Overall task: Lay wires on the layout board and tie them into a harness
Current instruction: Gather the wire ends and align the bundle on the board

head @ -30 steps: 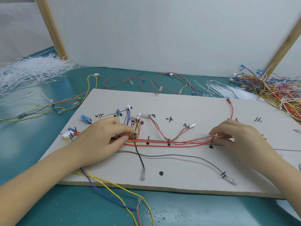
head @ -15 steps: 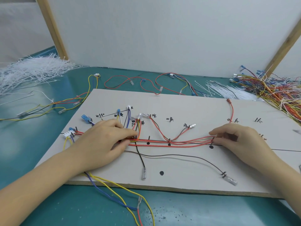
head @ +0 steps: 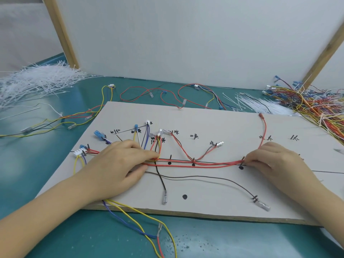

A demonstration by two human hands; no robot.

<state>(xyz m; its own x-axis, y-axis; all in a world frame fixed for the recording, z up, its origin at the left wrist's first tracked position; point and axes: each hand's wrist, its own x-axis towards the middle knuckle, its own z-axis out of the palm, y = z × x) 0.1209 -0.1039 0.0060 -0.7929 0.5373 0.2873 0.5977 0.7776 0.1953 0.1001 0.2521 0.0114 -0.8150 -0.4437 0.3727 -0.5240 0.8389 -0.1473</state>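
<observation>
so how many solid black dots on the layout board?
4. Three in a row under the red wire run: and by the right hand. One nearer the front edge. The hands may hide others.

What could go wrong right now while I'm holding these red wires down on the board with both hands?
1. The red wires run between your left hand and right hand; letting go of either could let them spring off the pegs.
2. The yellow and blue wires hang over the layout board's near edge under your left forearm and could snag and drag.
3. The brown wire lies loose and may shift.
</observation>
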